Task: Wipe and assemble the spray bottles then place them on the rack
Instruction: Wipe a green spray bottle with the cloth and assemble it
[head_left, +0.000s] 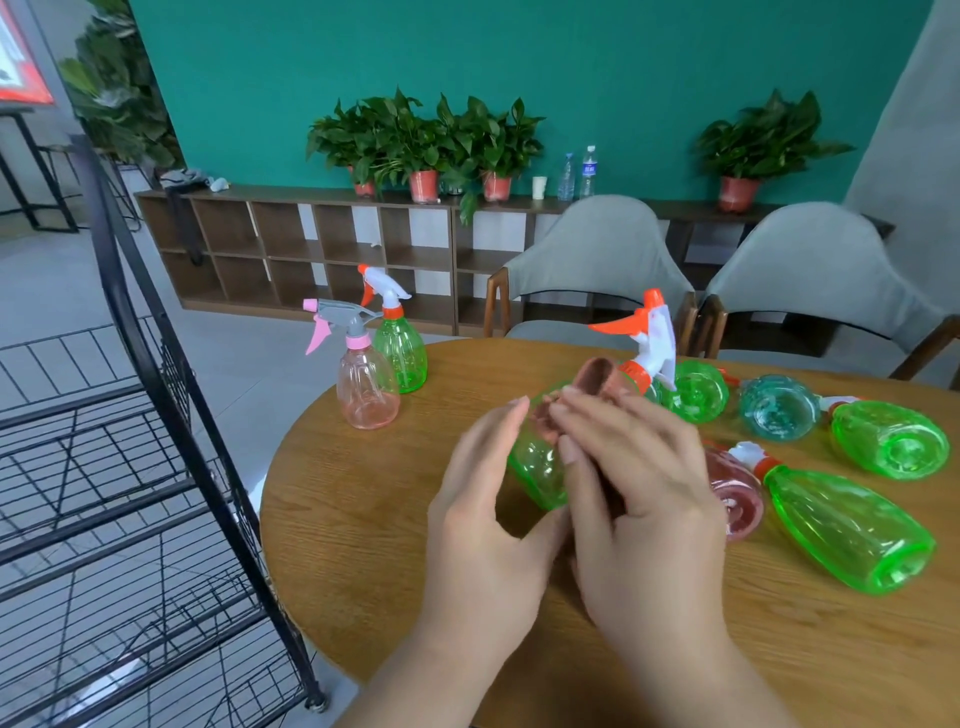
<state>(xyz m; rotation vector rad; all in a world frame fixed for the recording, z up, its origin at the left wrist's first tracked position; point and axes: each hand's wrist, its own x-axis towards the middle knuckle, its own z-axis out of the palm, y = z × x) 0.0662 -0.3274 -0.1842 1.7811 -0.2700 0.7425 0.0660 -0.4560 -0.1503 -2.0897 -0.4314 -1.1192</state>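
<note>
The left fingers (498, 431) lie straight and close together along the left side of the bottle (535, 467), with the thumb under its lower end, so the left hand (483, 509) holds the clear green body between thumb and fingers. The right fingers (587, 415) are slightly spread and bent over a brown cloth (597, 374), pressing it onto the bottle's top side. The right hand (644, 509) covers most of the cloth, and its thumb is hidden. A fold of the cloth sticks up past the fingertips.

Just behind the bottle's far end rises an orange and white sprayer (655, 332). Whether it sits on this bottle or on the one behind cannot be told.

Right of the bottle, five more lie on their sides:
- a green one (696, 389) nearest the sprayer
- a teal one (776, 408)
- another green (891, 439) further right
- a pink one (735, 493) just beside the right hand
- a long green one (841, 525) touching the pink one

Left of and behind the bottle, an upright pink bottle (366, 384) with a grey sprayer stands touching an upright green one (400, 353) at the edge of the round wooden table (363, 545). Further left stands the black wire rack (130, 441). Behind the bottle are two grey chairs (597, 260).
</note>
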